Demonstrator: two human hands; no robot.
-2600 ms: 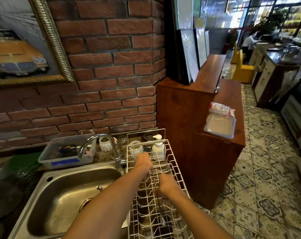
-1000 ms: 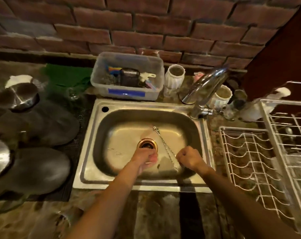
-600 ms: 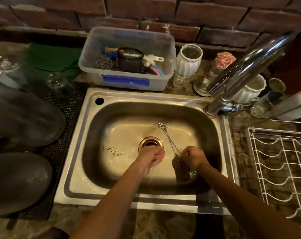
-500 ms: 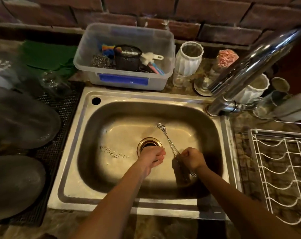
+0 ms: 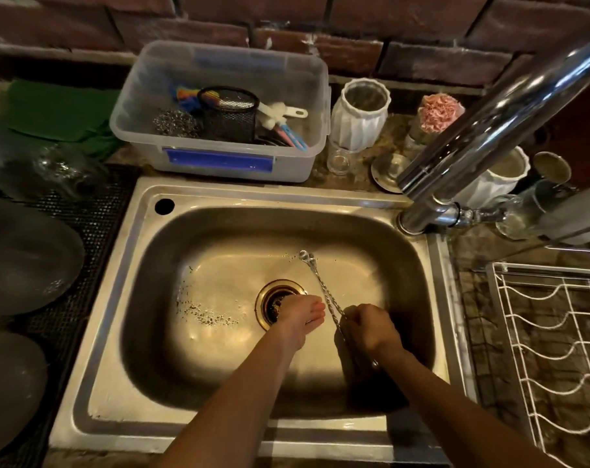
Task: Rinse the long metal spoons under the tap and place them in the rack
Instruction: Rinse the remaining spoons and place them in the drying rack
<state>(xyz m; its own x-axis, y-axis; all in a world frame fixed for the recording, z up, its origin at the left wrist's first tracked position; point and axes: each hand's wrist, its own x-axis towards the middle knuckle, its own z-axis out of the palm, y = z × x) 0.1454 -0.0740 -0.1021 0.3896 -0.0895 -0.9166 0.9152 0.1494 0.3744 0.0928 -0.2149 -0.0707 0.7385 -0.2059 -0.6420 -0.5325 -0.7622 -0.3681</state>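
While the right hand [image 5: 368, 327] holds the long spoons [image 5: 320, 288] and the left hand [image 5: 302, 315] stays open (fingers flat), wet spoons could slip into the sink [image 5: 118, 298].

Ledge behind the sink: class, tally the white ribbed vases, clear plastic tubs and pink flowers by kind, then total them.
White ribbed vases: 2
Clear plastic tubs: 1
Pink flowers: 1
Total: 4
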